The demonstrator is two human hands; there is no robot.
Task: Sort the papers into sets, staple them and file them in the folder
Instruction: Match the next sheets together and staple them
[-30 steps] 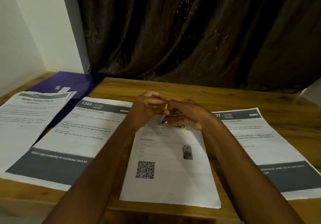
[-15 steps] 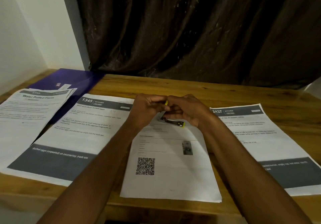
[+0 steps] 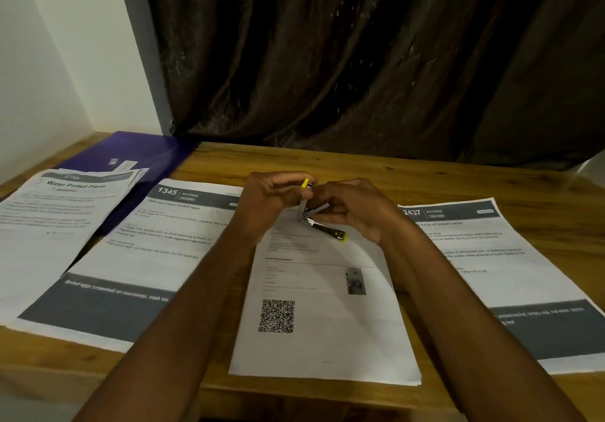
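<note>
A small metal stapler point(image 3: 322, 223) with yellow ends is swung open above the top of the middle paper set point(image 3: 322, 307), the one with a QR code. My left hand point(image 3: 273, 200) grips its raised upper arm near the yellow tip. My right hand point(image 3: 355, 207) holds the lower part, fingers curled round it. Other sets lie on the wooden table point(image 3: 376, 173): "1345 Kitchen" point(image 3: 137, 258) at left, "2437 Kitchen" point(image 3: 497, 268) at right, "Water Potted Plants" point(image 3: 49, 222) at far left. The purple folder point(image 3: 131, 150) lies at the back left, partly under the papers.
A dark curtain point(image 3: 360, 61) hangs right behind the table. A white wall point(image 3: 49, 45) closes the left side. The table's front edge runs just below the papers.
The stapler has been swung further open between my hands; its lower arm now points down to the right over the paper. Both hands stay at the same spot.
</note>
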